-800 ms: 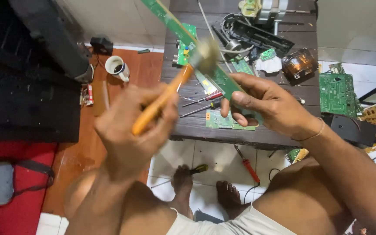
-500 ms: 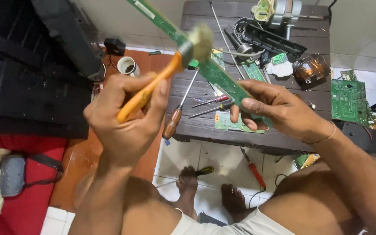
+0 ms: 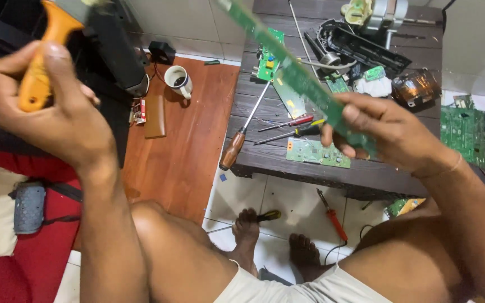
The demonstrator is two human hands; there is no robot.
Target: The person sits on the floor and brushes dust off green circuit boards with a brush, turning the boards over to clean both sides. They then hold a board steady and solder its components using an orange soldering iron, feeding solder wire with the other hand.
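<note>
My left hand (image 3: 51, 109) grips the orange handle of a paintbrush (image 3: 43, 53), raised at the upper left with its bristles cut off by the frame's top edge. My right hand (image 3: 391, 132) holds a long narrow green circuit board strip (image 3: 293, 70) that slants up to the left over a dark wooden table (image 3: 310, 171). The brush is well apart from the strip.
On the table lie a wood-handled screwdriver (image 3: 237, 143), two smaller screwdrivers (image 3: 290, 126), small green circuit boards (image 3: 316, 152), black parts and cables. A mug (image 3: 178, 79) stands on a wooden board. A soldering iron (image 3: 332, 216) lies on the tiles by my feet. Black equipment sits at left.
My left hand has pulled the brush away from the strip, up and to the left. The right hand keeps holding the strip. The view has shifted.
</note>
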